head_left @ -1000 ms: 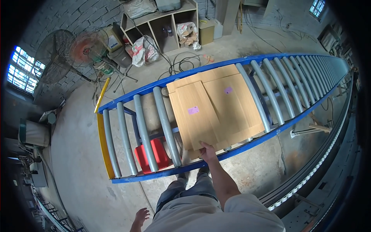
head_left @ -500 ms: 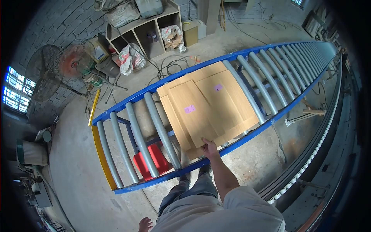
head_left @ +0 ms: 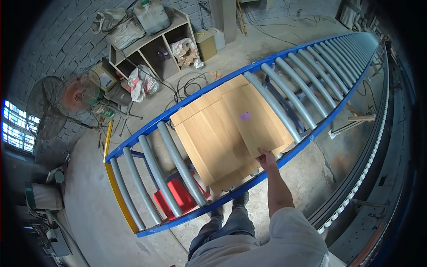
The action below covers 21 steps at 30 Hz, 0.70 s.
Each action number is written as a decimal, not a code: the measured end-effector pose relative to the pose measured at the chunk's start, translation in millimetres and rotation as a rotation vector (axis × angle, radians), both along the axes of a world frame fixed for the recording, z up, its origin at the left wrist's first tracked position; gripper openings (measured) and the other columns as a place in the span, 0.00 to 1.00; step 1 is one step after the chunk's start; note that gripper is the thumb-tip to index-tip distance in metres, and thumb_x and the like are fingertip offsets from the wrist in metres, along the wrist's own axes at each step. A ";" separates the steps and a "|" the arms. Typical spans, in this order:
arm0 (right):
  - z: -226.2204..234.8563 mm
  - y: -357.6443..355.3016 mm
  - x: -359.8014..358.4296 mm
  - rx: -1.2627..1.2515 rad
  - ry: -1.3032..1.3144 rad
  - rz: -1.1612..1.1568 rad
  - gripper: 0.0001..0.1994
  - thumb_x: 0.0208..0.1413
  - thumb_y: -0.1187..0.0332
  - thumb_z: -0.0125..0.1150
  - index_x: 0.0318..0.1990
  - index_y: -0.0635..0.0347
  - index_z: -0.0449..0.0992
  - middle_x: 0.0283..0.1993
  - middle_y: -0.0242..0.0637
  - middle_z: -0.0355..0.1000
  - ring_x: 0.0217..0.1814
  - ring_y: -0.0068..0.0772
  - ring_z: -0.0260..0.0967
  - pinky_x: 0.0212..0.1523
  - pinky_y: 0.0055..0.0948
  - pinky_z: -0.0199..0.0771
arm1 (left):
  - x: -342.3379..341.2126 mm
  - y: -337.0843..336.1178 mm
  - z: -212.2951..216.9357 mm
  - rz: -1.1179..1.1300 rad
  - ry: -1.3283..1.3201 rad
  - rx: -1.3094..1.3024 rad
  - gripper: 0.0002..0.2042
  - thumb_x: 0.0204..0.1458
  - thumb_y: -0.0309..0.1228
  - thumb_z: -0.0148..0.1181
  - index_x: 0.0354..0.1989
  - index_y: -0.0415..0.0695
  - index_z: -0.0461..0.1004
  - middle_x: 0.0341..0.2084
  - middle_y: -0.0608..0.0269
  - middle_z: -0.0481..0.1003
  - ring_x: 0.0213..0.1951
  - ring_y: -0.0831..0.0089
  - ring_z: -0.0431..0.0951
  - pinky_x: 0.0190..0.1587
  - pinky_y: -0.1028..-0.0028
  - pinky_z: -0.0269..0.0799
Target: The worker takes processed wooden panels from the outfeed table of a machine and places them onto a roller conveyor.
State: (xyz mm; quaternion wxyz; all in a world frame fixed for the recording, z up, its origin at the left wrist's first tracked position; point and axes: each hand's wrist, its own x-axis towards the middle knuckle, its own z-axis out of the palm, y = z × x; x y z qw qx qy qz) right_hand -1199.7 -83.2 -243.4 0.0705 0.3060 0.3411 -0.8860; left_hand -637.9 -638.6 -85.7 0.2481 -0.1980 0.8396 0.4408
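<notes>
The flat cardboard sheets (head_left: 227, 129) lie stacked across the grey rollers of the blue-railed roller conveyor (head_left: 311, 89), a small purple sticker (head_left: 245, 116) on the top sheet. My right hand (head_left: 267, 158) has its grip closed on the near edge of that top sheet, by the near rail. My left hand is out of sight. A red crate (head_left: 178, 198) sits beneath the rollers, and a standing fan (head_left: 75, 95) stands by the brick wall.
</notes>
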 end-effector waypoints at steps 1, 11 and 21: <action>-1.9 10.9 -5.7 -0.005 0.000 -0.009 0.17 0.55 0.72 0.58 0.52 0.53 0.67 0.45 0.35 0.73 0.45 0.35 0.74 0.43 0.41 0.81 | -2.2 3.8 -6.1 0.020 0.021 0.045 0.19 0.55 0.36 0.53 0.54 0.43 0.68 0.44 0.57 0.73 0.51 0.60 0.71 0.58 0.61 0.65; 3.8 42.9 -60.2 0.475 -0.281 0.150 0.14 0.54 0.62 0.62 0.44 0.61 0.72 0.38 0.40 0.72 0.37 0.36 0.73 0.36 0.36 0.80 | 7.3 4.1 -51.1 0.088 0.023 0.273 0.25 0.59 0.41 0.46 0.61 0.41 0.59 0.40 0.58 0.72 0.44 0.62 0.73 0.51 0.60 0.70; -35.8 -99.5 89.0 1.845 0.333 0.773 0.11 0.49 0.63 0.53 0.29 0.60 0.77 0.34 0.46 0.75 0.39 0.44 0.74 0.40 0.42 0.74 | -190.1 -88.8 -84.7 -0.182 -0.333 0.542 0.41 0.50 0.60 0.50 0.67 0.49 0.50 0.56 0.51 0.65 0.56 0.51 0.66 0.56 0.52 0.64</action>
